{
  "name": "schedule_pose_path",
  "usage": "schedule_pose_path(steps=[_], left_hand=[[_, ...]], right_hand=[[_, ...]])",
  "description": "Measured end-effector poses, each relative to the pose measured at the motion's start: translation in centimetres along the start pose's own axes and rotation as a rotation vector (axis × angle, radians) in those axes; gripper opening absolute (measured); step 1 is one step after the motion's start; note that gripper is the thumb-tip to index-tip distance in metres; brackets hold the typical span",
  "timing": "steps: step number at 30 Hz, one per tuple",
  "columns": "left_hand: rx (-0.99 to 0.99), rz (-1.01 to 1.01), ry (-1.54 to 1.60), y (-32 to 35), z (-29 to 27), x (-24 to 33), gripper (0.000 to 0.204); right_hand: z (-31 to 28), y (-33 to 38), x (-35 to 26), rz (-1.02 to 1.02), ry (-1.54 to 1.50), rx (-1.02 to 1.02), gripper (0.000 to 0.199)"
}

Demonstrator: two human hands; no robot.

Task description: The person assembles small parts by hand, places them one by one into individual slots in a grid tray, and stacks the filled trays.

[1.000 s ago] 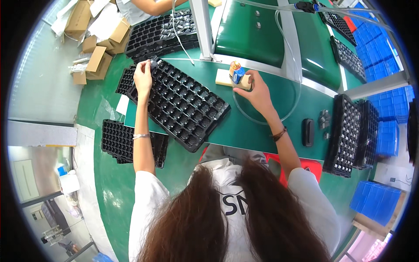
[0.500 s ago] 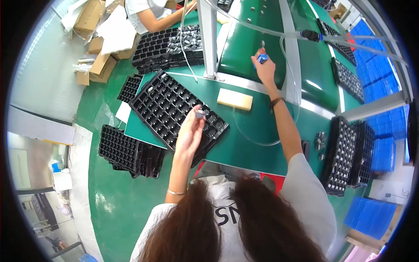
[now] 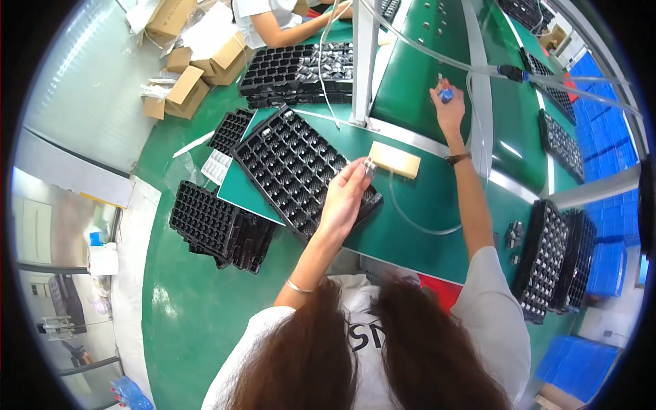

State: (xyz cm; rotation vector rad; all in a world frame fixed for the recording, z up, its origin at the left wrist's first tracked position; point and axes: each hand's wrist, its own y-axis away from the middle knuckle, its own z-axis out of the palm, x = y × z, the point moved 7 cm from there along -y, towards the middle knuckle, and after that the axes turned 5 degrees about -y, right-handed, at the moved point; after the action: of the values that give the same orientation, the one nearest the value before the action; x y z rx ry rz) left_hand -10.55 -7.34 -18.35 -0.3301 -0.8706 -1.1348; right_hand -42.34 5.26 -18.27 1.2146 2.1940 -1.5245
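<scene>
My left hand (image 3: 346, 193) is raised over the near corner of a black compartment tray (image 3: 290, 164) and pinches a small silvery metal part (image 3: 370, 167) between its fingertips. My right hand (image 3: 447, 106) is stretched far forward over the green conveyor surface and grips a small blue tool (image 3: 445, 94) that hangs on a clear hose. A pale wooden block (image 3: 394, 159) lies on the green bench between the two hands.
Stacks of black trays stand at the left (image 3: 219, 225), the back (image 3: 301, 72) and the right (image 3: 550, 256). Cardboard boxes (image 3: 184, 85) lie at the far left. Another person's arm (image 3: 301, 20) works at the back. Blue crates (image 3: 611, 253) line the right side.
My right hand rose from the wooden block and reached forward with the blue tool. My left hand left the tray's far edge and came to its near corner, holding a small part.
</scene>
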Motion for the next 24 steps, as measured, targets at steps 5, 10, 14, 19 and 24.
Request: schedule_pose_path(steps=[5, 10, 14, 19, 24], left_hand=[[0.019, 0.105, -0.246, 1.7, 1.5, 2.1, 0.031], [-0.005, 0.142, -0.357, 3.0, 2.8, 2.3, 0.030], [-0.038, 0.136, -0.428, 3.8, 3.1, 1.6, 0.030], [-0.055, 0.115, -0.436, 4.7, 3.2, 1.3, 0.031], [-0.033, 0.130, -0.374, 5.0, 3.2, 2.0, 0.035]], right_hand=[[-3.3, 6.1, -7.3, 0.608, -0.883, -0.275, 0.030], [-8.1, 12.8, -17.5, 0.529, -0.983, -0.495, 0.025], [-9.1, 14.2, -19.1, 0.494, -1.063, -0.534, 0.026], [-9.9, 14.5, -19.5, 0.538, -1.100, -0.545, 0.025], [-9.4, 14.9, -19.7, 0.529, -1.119, -0.598, 0.025]])
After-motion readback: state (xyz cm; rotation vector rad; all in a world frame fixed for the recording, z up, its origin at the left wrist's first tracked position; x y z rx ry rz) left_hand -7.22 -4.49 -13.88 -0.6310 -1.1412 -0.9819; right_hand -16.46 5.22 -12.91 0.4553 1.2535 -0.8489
